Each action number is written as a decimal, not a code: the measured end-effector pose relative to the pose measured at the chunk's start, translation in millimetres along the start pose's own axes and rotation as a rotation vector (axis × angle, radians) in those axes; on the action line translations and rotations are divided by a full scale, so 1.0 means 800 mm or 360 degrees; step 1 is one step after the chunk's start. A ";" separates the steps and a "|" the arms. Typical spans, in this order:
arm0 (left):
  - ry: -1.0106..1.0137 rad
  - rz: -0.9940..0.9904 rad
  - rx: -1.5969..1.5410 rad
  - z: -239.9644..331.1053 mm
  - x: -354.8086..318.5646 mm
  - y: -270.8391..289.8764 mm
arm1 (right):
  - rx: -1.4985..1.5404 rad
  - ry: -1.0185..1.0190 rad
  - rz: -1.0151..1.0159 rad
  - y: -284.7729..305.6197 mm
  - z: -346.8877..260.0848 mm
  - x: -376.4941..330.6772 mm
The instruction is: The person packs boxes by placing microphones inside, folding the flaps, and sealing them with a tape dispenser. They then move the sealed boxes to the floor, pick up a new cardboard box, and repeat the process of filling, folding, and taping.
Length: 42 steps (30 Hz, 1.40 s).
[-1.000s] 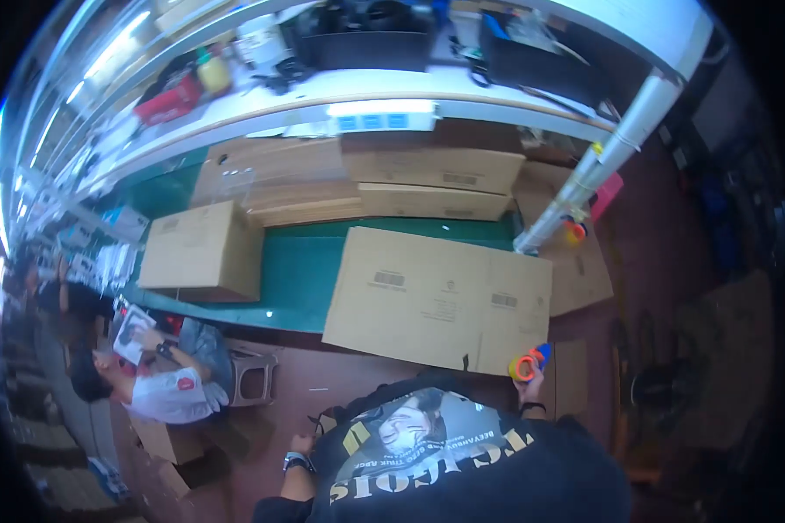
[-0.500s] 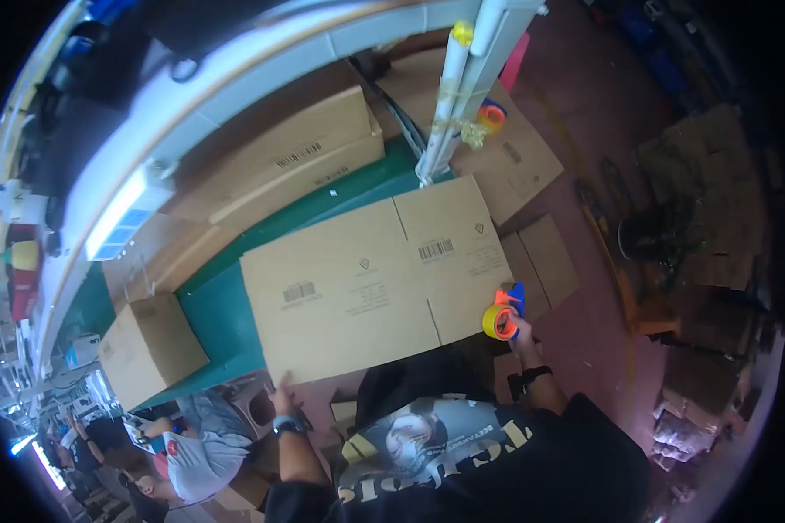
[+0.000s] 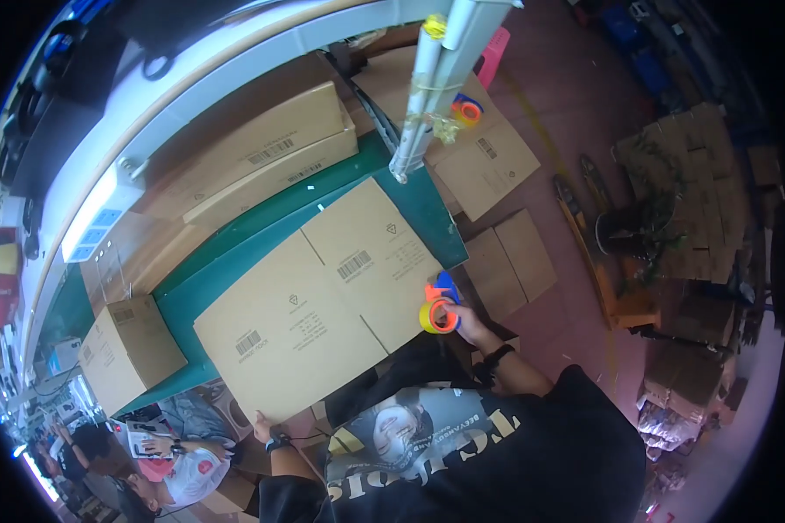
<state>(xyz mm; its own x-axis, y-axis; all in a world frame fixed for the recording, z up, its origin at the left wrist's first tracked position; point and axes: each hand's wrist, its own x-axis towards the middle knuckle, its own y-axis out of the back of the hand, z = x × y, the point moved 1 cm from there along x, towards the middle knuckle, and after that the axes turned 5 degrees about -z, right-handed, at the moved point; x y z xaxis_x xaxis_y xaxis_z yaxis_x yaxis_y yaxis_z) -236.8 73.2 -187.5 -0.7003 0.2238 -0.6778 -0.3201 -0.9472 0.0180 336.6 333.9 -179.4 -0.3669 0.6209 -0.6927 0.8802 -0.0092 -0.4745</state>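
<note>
A flat, folded cardboard box [image 3: 323,296] lies slanted over the near edge of the green table, printed side up. My left hand [image 3: 265,429] grips its near left corner, the thumb on top and the other fingers mostly hidden. In my right hand [image 3: 471,324] is a tape dispenser [image 3: 440,309], orange and blue with a yellow roll. The right fingers are wrapped around it, and it sits at the right edge of the flat box.
Long cardboard boxes [image 3: 270,157] stand along the table's [image 3: 222,253] back, and a smaller carton [image 3: 131,353] stands at its left end. A white post [image 3: 419,105] rises behind. Another tape dispenser [image 3: 467,110] rests on cardboard at the far right. A co-worker [image 3: 196,471] sits at lower left.
The flat box has turned counter-clockwise and shifted left and nearer. My left hand has moved down with its corner, and my right hand has moved left with the tape dispenser.
</note>
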 end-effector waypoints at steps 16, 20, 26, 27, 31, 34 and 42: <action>-0.0363 0.0071 0.2309 0.083 0.137 -0.078 | -0.0551 -0.0179 0.0266 -0.138 0.025 0.002; -0.0597 -0.0167 0.2055 0.132 0.141 -0.025 | -0.0820 -0.0221 0.0367 -0.174 0.051 -0.001; -0.1139 0.0593 0.0637 0.272 0.120 -0.010 | -0.1514 0.0285 0.0077 -0.304 0.036 0.047; -0.1276 0.0847 0.0676 0.287 0.134 -0.009 | -0.1611 0.0429 0.0022 -0.335 0.031 0.049; -0.1412 0.0856 0.0478 0.288 0.233 0.118 | -0.1850 0.0321 -0.0266 -0.445 0.028 0.047; -0.1385 0.0662 0.0379 0.314 0.244 0.102 | -0.1893 0.0391 -0.0295 -0.455 0.038 0.049; -0.1130 0.0404 0.0330 0.436 0.128 0.062 | -0.2100 0.0340 -0.0363 -0.444 0.011 0.062</action>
<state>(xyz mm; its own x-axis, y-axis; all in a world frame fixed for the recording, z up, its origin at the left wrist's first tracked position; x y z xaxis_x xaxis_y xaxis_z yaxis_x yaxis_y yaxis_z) -547.0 129.6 0.1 -0.9862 0.1657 -0.0032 -0.1594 -0.9425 0.2937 3.0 361.5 -49.9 -0.5952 0.6172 -0.5146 0.4811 0.7866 0.3871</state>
